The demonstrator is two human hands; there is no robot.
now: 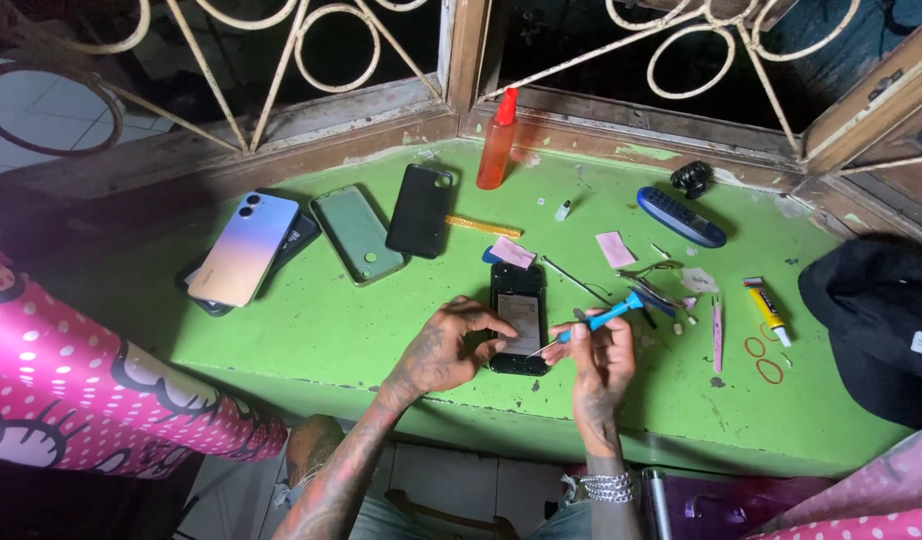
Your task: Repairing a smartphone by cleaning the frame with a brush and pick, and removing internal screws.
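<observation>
An opened phone point(518, 318) with its back off lies on the green table point(381, 320) near the front edge. My left hand point(451, 345) rests on the phone's left side and steadies it. In my right hand point(599, 355) is a blue-handled screwdriver point(603, 318), its thin tip angled down-left onto the phone's lower part.
Several phones and covers point(246, 247) point(359, 234) point(419, 210) lie at the back left. An orange spray bottle point(498, 142) stands at the rear. Tweezers point(649, 275), a pink tool point(717, 334), a glue tube point(767, 308), rubber bands point(763, 358), a blue case point(681, 216) and a black cap point(876, 320) sit on the right.
</observation>
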